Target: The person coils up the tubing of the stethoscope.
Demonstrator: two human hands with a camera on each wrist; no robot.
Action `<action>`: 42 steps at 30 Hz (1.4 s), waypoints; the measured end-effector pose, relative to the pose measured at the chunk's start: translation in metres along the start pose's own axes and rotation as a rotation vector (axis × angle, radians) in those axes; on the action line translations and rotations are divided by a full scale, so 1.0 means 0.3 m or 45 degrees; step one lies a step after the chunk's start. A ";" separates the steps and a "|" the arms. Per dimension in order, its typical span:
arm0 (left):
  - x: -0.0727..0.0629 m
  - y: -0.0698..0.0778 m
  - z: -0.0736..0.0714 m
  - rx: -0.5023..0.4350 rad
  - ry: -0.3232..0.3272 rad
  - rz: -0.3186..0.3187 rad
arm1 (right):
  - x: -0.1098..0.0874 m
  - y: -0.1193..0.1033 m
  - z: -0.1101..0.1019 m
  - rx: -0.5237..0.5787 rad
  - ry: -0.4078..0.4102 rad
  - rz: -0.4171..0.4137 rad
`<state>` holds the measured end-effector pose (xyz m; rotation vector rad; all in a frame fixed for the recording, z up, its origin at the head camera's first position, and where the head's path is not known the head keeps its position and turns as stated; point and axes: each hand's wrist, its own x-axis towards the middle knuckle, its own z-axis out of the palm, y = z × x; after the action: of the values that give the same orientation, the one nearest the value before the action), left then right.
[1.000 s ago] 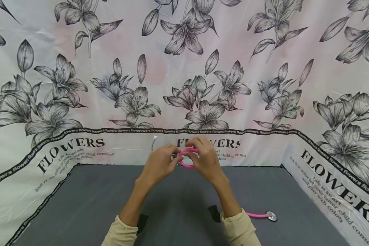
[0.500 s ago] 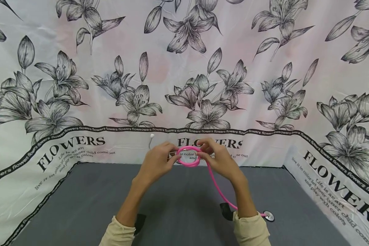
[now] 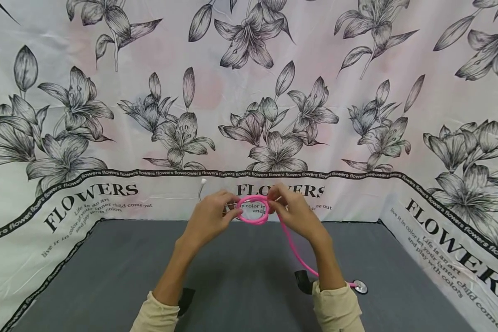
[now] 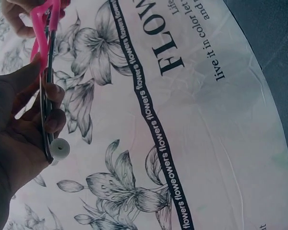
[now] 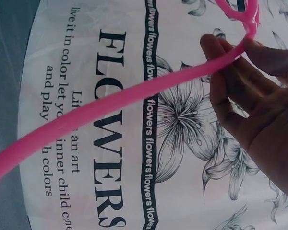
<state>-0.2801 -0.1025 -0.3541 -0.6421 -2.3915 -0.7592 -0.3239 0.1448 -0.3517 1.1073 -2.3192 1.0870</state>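
Note:
A pink stethoscope [image 3: 254, 222] is held up over the far part of the table, its tubing looped into a ring between the two hands. My left hand [image 3: 209, 216] grips the metal ear tubes [image 4: 44, 115] and the start of the pink tubing; a white ear tip [image 4: 60, 149] sticks out past the palm. On the ring's other side my right hand [image 3: 296, 214] pinches the tubing [image 5: 225, 60] between thumb and fingers. From there the tube runs down behind the right forearm to the round metal chest piece [image 3: 360, 287], which lies on the table.
The grey table [image 3: 249, 276] meets a white cloth backdrop [image 3: 336, 152] printed with flowers and lettering, which also lines both sides. Black straps [image 3: 304, 282] show by the forearms at the sleeve cuffs.
The right hand has shifted slightly right and turned, so the ring of tubing shows more openly. The hanging length of tube has come into view, and the chest piece lies slightly further left.

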 end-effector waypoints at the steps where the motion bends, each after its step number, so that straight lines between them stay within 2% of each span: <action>1: 0.000 -0.001 -0.002 0.000 0.006 0.002 | 0.000 -0.003 -0.003 0.008 -0.026 0.013; 9: 0.011 0.000 -0.028 -0.089 0.141 0.012 | 0.000 0.008 -0.020 -0.002 -0.166 0.165; 13: 0.019 -0.005 -0.032 -0.090 0.201 0.012 | 0.005 0.012 -0.027 0.009 -0.171 0.174; 19: 0.024 -0.013 -0.032 -0.086 0.261 -0.049 | 0.005 0.012 -0.029 0.007 -0.188 0.176; 22: 0.026 -0.022 -0.027 -0.096 0.280 -0.092 | 0.010 0.015 -0.019 -0.003 -0.187 0.161; 25: 0.025 -0.033 -0.020 -0.111 0.286 -0.168 | 0.014 0.021 -0.006 -0.013 -0.195 0.147; 30: 0.016 -0.053 0.000 -0.137 0.259 -0.268 | 0.002 0.030 0.007 -0.036 -0.210 0.183; 36: 0.005 -0.061 0.010 -0.131 0.274 -0.292 | -0.009 0.040 0.017 -0.046 -0.197 0.181; 42: 0.002 -0.058 0.014 -0.135 0.283 -0.297 | -0.015 0.034 0.025 -0.039 -0.235 0.205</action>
<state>-0.2921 -0.1124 -0.3632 -0.3024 -2.2549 -1.0054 -0.3291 0.1453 -0.3642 1.0658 -2.5989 1.0398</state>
